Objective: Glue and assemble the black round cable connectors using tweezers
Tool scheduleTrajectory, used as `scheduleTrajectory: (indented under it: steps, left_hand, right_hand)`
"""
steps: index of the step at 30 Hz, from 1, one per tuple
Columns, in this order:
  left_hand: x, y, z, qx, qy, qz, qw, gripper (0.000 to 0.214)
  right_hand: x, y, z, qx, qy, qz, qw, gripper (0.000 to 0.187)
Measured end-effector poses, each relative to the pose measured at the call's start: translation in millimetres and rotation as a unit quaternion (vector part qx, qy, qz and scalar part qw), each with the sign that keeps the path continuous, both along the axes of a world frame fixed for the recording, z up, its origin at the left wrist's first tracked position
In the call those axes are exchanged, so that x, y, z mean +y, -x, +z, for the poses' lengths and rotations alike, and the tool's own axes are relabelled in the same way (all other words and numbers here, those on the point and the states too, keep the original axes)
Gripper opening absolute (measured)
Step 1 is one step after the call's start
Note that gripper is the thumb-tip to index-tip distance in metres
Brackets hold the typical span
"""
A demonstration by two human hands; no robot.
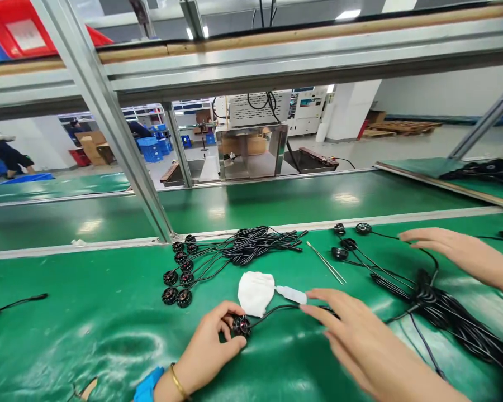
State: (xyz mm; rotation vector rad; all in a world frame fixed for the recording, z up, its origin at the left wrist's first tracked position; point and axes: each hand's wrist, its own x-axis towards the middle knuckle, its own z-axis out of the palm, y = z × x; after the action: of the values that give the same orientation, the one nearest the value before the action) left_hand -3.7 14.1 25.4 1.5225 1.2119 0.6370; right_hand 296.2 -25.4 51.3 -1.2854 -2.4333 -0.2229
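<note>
My left hand [213, 340] pinches a small round black part [241, 326] with a cable between thumb and fingers, just above the green mat. Its black cable [272, 314] runs right, passing beneath my right hand [347, 329]. That hand's fingers are stretched out and apart, with the fingertips near the end of a small white bottle [292, 295]. A folded white cloth [255, 291] lies behind the held part, touching the bottle's nozzle. Farther back, metal tweezers [327, 263] rest on the mat.
Several similar round parts [178, 279] sit at the left of a coiled cable bundle [255, 244]. More round parts [347, 244] and cable bundles [448, 312] lie right. Another person's hand [465, 254] reaches in there. A metal post [121, 134] stands at the mat's back edge.
</note>
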Motion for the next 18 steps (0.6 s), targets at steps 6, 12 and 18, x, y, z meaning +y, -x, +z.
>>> scheduleTrajectory:
  steps: [6,12,18]
  left_hand:
    - [-5,1,2.2,-0.192,0.066,-0.01,0.979,0.037]
    - [-13,0,5.2,-0.32,0.131,-0.023,0.938,0.044]
    - [-17,-8,6.2,-0.354,0.218,0.001,0.91,0.041]
  right_hand:
    - [36,68,7.9,0.043,0.181,0.109,0.976,0.015]
    - [33,69,-26.7,0.234,0.094,0.138,0.958,0.029]
    - [25,68,-24.2,0.148,-0.014,0.21,0.966,0.032]
